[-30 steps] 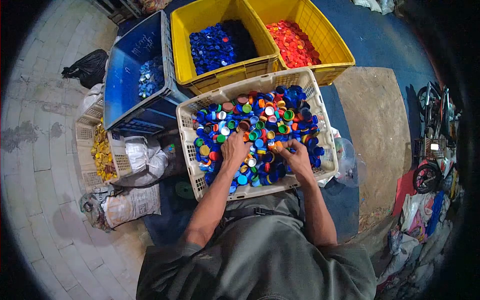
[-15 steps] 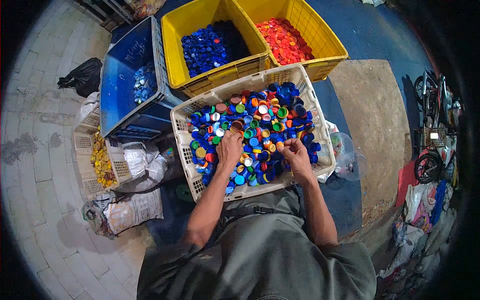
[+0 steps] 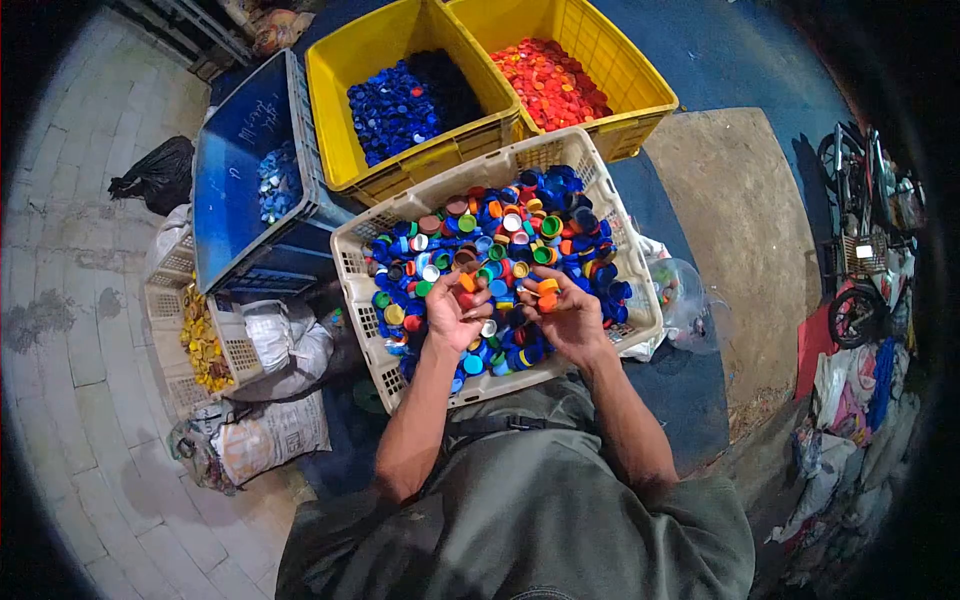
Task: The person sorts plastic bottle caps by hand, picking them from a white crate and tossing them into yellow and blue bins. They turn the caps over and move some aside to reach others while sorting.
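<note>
A cream plastic crate (image 3: 362, 330) full of mixed bottle caps, many of them blue, sits in front of my body. My left hand (image 3: 455, 318) is half turned palm up over the caps, its fingers curled around orange and red caps (image 3: 467, 283). To its right, my right hand (image 3: 572, 318) pinches orange bottle caps (image 3: 547, 291) between thumb and fingers. Both hands are above the near half of the pile, a short gap apart. Green, white, brown and yellow caps lie loose around them.
Beyond the crate stand a yellow bin (image 3: 330, 120) of dark blue caps and another yellow bin (image 3: 625, 65) of red ones. At left are a blue bin (image 3: 225, 170) with light blue caps, a crate (image 3: 165, 305) of yellow caps and white sacks (image 3: 275, 440).
My left hand has drawn back from the pile and turned up, with orange and red caps now showing in it. My right hand has shifted slightly left, holding orange caps.
</note>
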Motion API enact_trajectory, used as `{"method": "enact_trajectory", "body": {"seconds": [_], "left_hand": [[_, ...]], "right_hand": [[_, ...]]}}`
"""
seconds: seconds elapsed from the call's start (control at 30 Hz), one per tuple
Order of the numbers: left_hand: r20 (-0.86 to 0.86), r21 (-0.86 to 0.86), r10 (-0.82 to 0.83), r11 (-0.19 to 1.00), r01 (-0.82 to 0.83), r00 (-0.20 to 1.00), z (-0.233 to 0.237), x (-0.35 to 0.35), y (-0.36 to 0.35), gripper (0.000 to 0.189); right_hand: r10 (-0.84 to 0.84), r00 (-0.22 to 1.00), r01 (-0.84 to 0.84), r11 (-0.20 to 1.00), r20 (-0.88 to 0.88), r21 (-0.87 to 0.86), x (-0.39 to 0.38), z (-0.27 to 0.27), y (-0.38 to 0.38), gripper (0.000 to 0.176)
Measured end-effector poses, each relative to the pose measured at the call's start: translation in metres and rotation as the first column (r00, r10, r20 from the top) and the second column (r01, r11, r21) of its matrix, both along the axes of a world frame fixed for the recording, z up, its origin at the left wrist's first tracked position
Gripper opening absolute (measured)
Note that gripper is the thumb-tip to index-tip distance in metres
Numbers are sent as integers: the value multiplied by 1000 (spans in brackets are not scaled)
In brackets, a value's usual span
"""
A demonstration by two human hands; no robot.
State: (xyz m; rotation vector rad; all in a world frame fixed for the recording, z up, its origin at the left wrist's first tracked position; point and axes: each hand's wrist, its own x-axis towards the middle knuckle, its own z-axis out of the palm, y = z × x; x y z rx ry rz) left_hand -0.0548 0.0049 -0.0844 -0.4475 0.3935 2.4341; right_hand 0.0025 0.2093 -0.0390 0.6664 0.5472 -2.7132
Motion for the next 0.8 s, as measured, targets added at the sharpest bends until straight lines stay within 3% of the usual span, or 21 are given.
{"method": "enact_trajectory", "body": {"seconds": [0.1, 0.23, 0.27, 0.4, 0.53, 0.67, 0.77, 0.8], "left_hand": [[69, -109, 41, 994, -33, 997, 6, 3, 12, 31], [84, -17, 113, 994, -112, 990, 16, 6, 23, 30], [116, 79, 109, 990, -118, 987, 20, 7, 23, 31], [41, 41, 51, 998, -52, 998, 19, 8, 33, 42], [55, -57, 28, 998, -25, 998, 16, 3, 41, 41], [1, -216, -40, 976, 40, 999, 22, -11, 53, 33], [-94, -194, -106, 977, 86, 990, 9, -40, 71, 33], [-144, -255, -140, 962, 100, 980, 29, -55, 85, 31]], "right_hand": [[15, 999, -10, 992, -39, 125, -1, -2, -5, 64], [37, 997, -20, 974, -70, 227, 0, -1, -6, 60], [37, 998, -23, 974, -58, 226, 0, -5, -4, 59], [55, 998, -48, 970, -22, 238, 0, -10, 0, 52], [38, 999, -26, 926, -24, 377, -4, -14, -2, 39], [-23, 1000, 23, 931, -5, 365, -16, -24, 2, 29], [-45, 999, 38, 908, 7, 417, -39, -18, 14, 24], [-31, 996, 64, 893, -81, 445, -55, -13, 21, 20]]}}
